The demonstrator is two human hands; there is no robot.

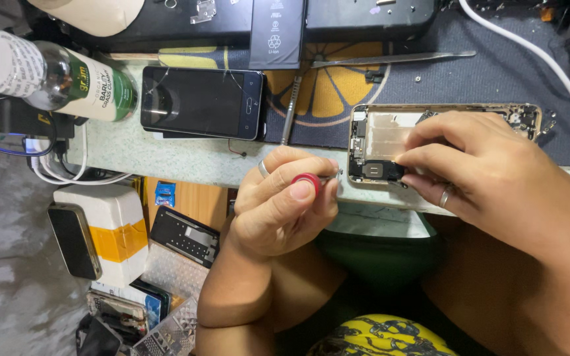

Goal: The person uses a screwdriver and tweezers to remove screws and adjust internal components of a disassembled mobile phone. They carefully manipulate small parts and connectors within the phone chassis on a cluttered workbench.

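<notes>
An opened gold phone chassis (390, 132) lies on the bench edge, its inner parts showing. My right hand (489, 178) presses thumb and fingers on the black part at the chassis's lower end (374, 171). My left hand (285, 201) grips a small screwdriver with a red cap (307, 180); its tip points at the chassis's lower left corner. Both hands wear a ring.
A dark phone with a cracked screen (202, 102) lies left of the chassis. A black battery (277, 33), metal tweezers (390, 59), a thin metal rod (290, 112) and a lying bottle (54, 76) sit nearby. A white cable (529, 49) crosses the top right. Phone parts clutter the floor (126, 264).
</notes>
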